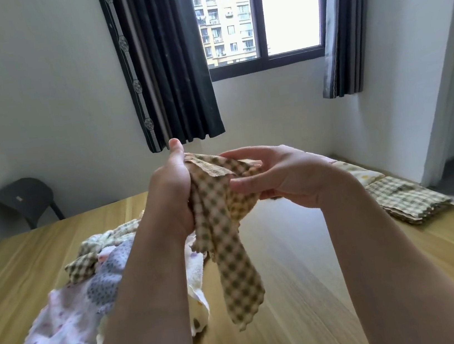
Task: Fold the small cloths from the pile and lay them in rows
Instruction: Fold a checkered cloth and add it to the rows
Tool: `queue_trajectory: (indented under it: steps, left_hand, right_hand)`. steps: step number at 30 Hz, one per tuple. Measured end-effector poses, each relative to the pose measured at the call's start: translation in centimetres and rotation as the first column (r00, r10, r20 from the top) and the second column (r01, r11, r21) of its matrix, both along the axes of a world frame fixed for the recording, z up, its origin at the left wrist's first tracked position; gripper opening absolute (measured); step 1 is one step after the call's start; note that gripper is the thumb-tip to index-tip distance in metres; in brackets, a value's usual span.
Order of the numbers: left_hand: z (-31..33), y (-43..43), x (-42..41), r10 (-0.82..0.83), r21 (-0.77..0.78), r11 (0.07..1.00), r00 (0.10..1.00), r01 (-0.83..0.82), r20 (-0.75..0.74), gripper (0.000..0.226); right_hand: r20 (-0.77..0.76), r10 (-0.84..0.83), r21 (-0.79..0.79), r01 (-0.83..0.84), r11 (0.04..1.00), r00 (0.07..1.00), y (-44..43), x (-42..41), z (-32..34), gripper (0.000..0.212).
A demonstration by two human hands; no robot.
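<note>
Both hands raised above the wooden table (309, 291); left hand (171, 191) grips the hanging brown-and-cream checked cloth (225, 230), thumb up; right hand (276, 178) pinches its upper edge.

Your left hand (170, 193): raised, thumb up, grip round checked cloth (230, 247). Your right hand (288, 178): alongside, pinching it.

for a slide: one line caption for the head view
Left hand and right hand hold a checked cloth above the table beside the pile.

Wooden table (309, 291), cloth pile (71, 295), folded cloths (404, 196)
</note>
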State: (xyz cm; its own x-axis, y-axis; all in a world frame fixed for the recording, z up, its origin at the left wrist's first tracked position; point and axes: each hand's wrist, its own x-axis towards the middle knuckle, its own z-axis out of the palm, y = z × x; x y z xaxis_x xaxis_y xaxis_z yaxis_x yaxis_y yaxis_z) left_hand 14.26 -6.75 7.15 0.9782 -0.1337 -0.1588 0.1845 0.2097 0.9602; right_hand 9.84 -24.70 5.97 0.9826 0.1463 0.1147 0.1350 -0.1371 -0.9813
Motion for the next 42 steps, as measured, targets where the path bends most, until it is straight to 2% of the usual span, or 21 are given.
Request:
queue_trajectory:
  steps: [3, 5, 8, 10, 13, 15, 20, 26, 28, 30, 34, 36, 39, 41, 42]
  left_hand:
    - [-0.2, -0.1, 0.2, 0.055, 0.087, 0.994, 0.997, -0.060, 0.052, 0.064]
    - [-0.3, -0.1, 0.0, 0.013, 0.125, 0.992, 0.997, -0.022, 0.075, 0.066]
    - [-0.8, 0.2, -0.1, -0.165, 0.140, 0.979, 0.976, 0.145, 0.145, 0.052]
    - [-1.0, 0.5, 0.0, -0.262, 0.208, 0.951, 0.955, 0.230, 0.139, 0.048]
    - [-1.6, 0.3, 0.4, -0.247, 0.362, 0.916, 0.953, 0.171, 0.174, 0.029]
    - [-1.9, 0.0, 0.8, -0.187, 0.434, 0.898, 0.954, 0.069, 0.236, 0.017]
    - [-2.8, -0.2, 1.9, -0.076, 0.508, 0.850, 0.919, -0.143, 0.386, 0.008]
    - [-2.5, 0.1, 1.0, -0.053, 0.597, 0.755, 0.882, -0.271, 0.468, 0.047]
    - [-2.6, 0.1, 0.9, -0.060, 0.611, 0.742, 0.881, -0.276, 0.470, 0.049]
    - [-2.7, 0.0, 0.9, -0.078, 0.600, 0.761, 0.884, -0.245, 0.461, 0.042]
    - [-2.7, -0.2, 1.3, -0.074, 0.552, 0.817, 0.919, -0.168, 0.388, 0.003]
    - [-2.9, -0.1, 1.5, -0.047, 0.552, 0.811, 0.919, -0.195, 0.392, 0.014]
    - [-3.0, 0.0, 1.7, -0.032, 0.558, 0.794, 0.901, -0.240, 0.433, 0.009]
    - [-2.8, 0.1, 1.6, -0.036, 0.501, 0.847, 0.921, -0.178, 0.388, 0.012]
    - [-2.5, 0.1, 1.4, -0.050, 0.423, 0.901, 0.945, -0.097, 0.324, 0.014]
  right_hand:
    - [0.030, -0.153, -0.113, 0.155, 0.981, 0.988, 0.1, 0.4, -0.1, 0.031]
    - [0.068, -0.265, -0.107, 0.271, 0.957, 0.962, -0.1, 0.6, -0.3, 0.023]
    - [0.101, -0.418, 0.014, 0.419, 0.908, 0.903, -0.6, 1.0, -0.4, 0.027]
    - [0.158, -0.546, 0.018, 0.551, 0.835, 0.823, -1.0, 1.4, -0.4, 0.040]
    - [0.244, -0.642, 0.008, 0.660, 0.751, 0.727, -1.2, 1.7, -0.2, 0.054]
    - [0.276, -0.644, -0.011, 0.673, 0.740, 0.713, -1.2, 1.5, 0.0, 0.052]
    - [0.216, -0.514, -0.066, 0.538, 0.841, 0.830, -0.8, 1.3, -0.1, 0.058]
    - [0.190, -0.555, 0.065, 0.553, 0.830, 0.810, -0.7, 1.2, 0.6, 0.032]
    - [0.204, -0.582, 0.099, 0.575, 0.812, 0.787, -0.6, 1.1, 0.7, 0.044]
    - [0.236, -0.599, 0.066, 0.603, 0.795, 0.765, -0.8, 1.2, 0.7, 0.051]
    - [0.410, -0.617, -0.124, 0.711, 0.692, 0.672, -1.0, 1.1, 0.6, 0.038]
    - [0.469, -0.621, -0.142, 0.748, 0.648, 0.628, -1.2, 1.1, 0.6, 0.029]
    - [0.491, -0.642, -0.150, 0.783, 0.604, 0.589, -1.7, 0.7, 0.9, 0.031]
    - [0.469, -0.662, -0.152, 0.792, 0.591, 0.584, -2.0, 0.3, 1.1, 0.035]
    - [0.444, -0.677, -0.149, 0.793, 0.591, 0.588, -2.2, 0.0, 1.4, 0.037]
